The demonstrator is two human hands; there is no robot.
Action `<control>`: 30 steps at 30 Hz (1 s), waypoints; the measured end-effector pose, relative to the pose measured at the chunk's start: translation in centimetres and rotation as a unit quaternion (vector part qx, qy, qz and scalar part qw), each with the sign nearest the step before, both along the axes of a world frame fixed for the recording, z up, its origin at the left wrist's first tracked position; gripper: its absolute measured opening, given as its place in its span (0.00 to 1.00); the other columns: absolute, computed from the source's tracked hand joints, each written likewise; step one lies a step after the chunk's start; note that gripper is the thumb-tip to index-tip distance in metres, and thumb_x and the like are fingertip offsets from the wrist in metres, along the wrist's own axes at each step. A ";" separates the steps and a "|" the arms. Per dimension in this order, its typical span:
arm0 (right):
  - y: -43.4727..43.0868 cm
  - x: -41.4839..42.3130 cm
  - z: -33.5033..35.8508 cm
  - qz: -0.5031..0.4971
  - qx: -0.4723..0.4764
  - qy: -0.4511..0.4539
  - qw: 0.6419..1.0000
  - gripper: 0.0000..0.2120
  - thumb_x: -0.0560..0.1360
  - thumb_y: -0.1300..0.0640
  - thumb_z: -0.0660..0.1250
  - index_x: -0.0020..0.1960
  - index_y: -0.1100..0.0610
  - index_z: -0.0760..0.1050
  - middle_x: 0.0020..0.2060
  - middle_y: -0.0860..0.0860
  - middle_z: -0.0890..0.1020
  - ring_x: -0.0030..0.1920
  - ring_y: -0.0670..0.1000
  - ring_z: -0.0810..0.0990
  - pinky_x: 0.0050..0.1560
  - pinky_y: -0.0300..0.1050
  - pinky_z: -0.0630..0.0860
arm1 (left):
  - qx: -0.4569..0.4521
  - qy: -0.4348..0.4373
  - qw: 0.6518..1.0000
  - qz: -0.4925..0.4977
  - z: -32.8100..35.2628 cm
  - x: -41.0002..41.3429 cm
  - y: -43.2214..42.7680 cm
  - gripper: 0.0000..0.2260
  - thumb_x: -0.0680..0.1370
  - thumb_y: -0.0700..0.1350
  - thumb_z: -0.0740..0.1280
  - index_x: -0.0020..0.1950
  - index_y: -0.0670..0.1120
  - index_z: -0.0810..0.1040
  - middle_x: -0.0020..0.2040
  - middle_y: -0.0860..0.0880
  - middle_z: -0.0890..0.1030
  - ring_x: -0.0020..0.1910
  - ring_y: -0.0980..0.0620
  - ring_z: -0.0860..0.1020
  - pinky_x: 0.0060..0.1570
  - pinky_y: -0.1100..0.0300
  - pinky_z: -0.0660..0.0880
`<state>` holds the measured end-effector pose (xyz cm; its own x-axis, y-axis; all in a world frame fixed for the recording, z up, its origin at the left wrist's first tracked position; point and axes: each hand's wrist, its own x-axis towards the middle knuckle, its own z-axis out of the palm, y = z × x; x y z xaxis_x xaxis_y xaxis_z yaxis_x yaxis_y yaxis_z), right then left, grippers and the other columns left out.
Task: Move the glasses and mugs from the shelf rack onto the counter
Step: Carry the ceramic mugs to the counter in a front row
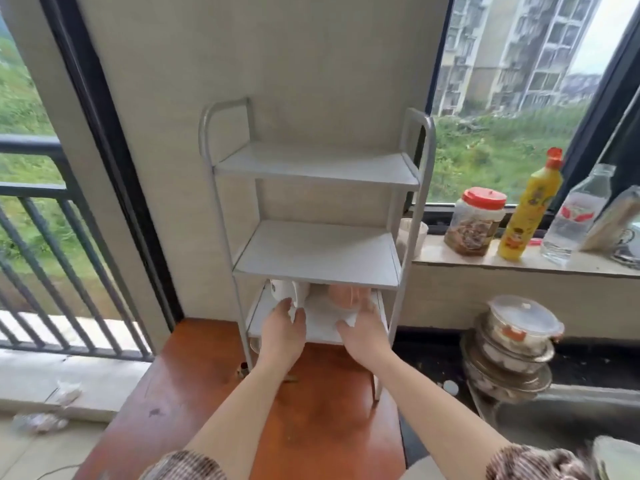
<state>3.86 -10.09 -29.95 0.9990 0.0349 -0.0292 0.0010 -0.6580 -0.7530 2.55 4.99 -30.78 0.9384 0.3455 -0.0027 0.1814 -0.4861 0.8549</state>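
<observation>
A white three-tier shelf rack (317, 252) stands on a reddish-brown wooden surface (194, 403) against the wall. Its top two shelves hold nothing. On the lowest shelf a white mug (285, 289) sits at the left and a pinkish glass (346, 297) at the right, both partly hidden under the middle shelf. My left hand (282, 332) reaches in with fingers spread, fingertips at the white mug's base. My right hand (365, 329) reaches toward the pink glass with relaxed fingers, close to it; contact is unclear.
A windowsill at the right carries a red-lidded jar (476, 221), a yellow bottle (530, 209) and a clear water bottle (575, 216). Stacked bowls and lidded containers (512, 344) sit on the dark counter (433, 344) to the right. A balcony railing is at left.
</observation>
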 end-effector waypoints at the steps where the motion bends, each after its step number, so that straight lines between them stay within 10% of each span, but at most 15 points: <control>1: 0.3 0.6 -0.2 -0.018 0.039 0.002 0.999 0.33 0.77 0.56 0.63 0.77 0.49 0.52 0.74 0.49 0.62 0.59 0.53 0.76 0.47 0.38 0.73 | -0.015 0.000 1.000 0.002 0.0 0.9 0.2 0.21 0.80 0.50 0.58 0.73 0.45 0.65 0.68 0.44 0.74 0.64 0.45 0.74 0.58 0.56 0.69; 6: 1.2 3.5 -1.3 -0.117 0.193 0.016 0.974 0.06 0.73 0.57 0.68 0.48 0.50 0.72 0.46 0.47 0.76 0.47 0.50 0.77 0.43 0.39 0.75 | -0.057 0.010 0.998 0.004 -0.1 3.8 0.2 0.20 0.81 0.53 0.57 0.70 0.47 0.69 0.63 0.47 0.78 0.59 0.45 0.77 0.53 0.56 0.72; 8: 1.5 4.3 -1.6 -0.138 0.258 0.045 0.955 0.11 0.72 0.55 0.70 0.37 0.50 0.69 0.40 0.48 0.75 0.44 0.51 0.77 0.47 0.45 0.76 | -0.096 0.016 0.995 -0.001 -0.7 4.3 0.4 0.20 0.80 0.56 0.57 0.68 0.47 0.71 0.60 0.48 0.79 0.57 0.46 0.77 0.52 0.55 0.73; 17: 1.0 4.9 -0.4 -0.161 0.316 0.175 0.918 0.11 0.77 0.52 0.66 0.58 0.53 0.75 0.47 0.51 0.79 0.45 0.53 0.78 0.48 0.49 0.81 | -0.253 0.026 0.967 0.002 -1.0 5.3 1.2 0.11 0.77 0.56 0.64 0.40 0.51 0.70 0.44 0.46 0.76 0.45 0.45 0.77 0.52 0.47 0.77; 27: 0.4 2.8 0.4 -0.230 0.248 0.238 0.911 0.32 0.67 0.29 0.65 0.42 0.60 0.76 0.33 0.54 0.81 0.28 0.51 0.79 0.29 0.42 0.80 | -0.190 0.087 0.977 0.035 -0.3 2.5 3.5 0.29 0.73 0.68 0.59 0.38 0.41 0.76 0.35 0.44 0.78 0.36 0.44 0.79 0.44 0.48 0.80; 30: 0.3 2.1 0.4 -0.239 0.224 0.250 0.911 0.35 0.66 0.27 0.63 0.45 0.62 0.78 0.35 0.54 0.82 0.34 0.53 0.82 0.38 0.45 0.84 | -0.146 0.117 0.981 0.043 0.6 1.8 3.6 0.34 0.71 0.72 0.55 0.36 0.40 0.76 0.34 0.44 0.79 0.36 0.43 0.81 0.45 0.49 0.80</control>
<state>5.93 -9.83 -29.59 0.7684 -0.2811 -0.5749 -0.6225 -0.1203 -0.7733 4.35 8.60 -30.20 0.8675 0.3756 -0.3261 0.4196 -0.2004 0.8853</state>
